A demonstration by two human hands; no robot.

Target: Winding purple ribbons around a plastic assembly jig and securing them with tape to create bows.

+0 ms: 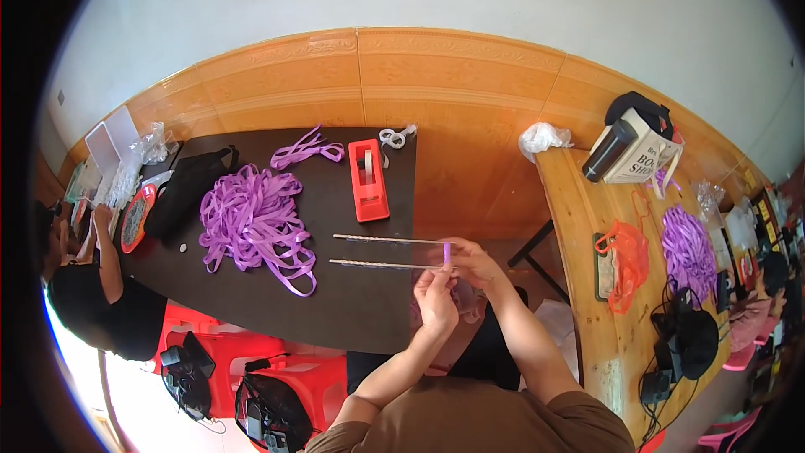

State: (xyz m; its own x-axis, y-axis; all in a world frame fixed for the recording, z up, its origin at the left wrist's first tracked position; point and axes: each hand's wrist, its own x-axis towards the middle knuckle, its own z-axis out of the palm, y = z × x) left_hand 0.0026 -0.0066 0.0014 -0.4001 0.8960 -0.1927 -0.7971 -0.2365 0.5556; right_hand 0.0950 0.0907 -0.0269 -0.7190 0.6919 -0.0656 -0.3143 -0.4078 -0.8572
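Two thin, parallel metal rods (pixel 386 264) with a twisted look reach out over the dark table edge. A short piece of purple ribbon (pixel 447 253) spans their near ends. My left hand (pixel 438 298) is closed, with thumb and fingers pinching the ribbon where it meets the lower rod. Just beyond, my right hand (pixel 475 263) is at the upper rod's end, beside the ribbon. Its fingers are smeared by motion, so their grip is unclear. A large tangled heap of purple ribbon (pixel 256 222) lies on the table left of the rods.
On the dark table (pixel 335 319) stand a red tape dispenser (pixel 369 193), scissors (pixel 394 137) and a black bag (pixel 184 201). A wooden table (pixel 608 348) at right bears a dark bottle (pixel 610 151), an orange plastic bag (pixel 627 264) and more ribbon (pixel 689 252). Another person (pixel 105 302) works at far left.
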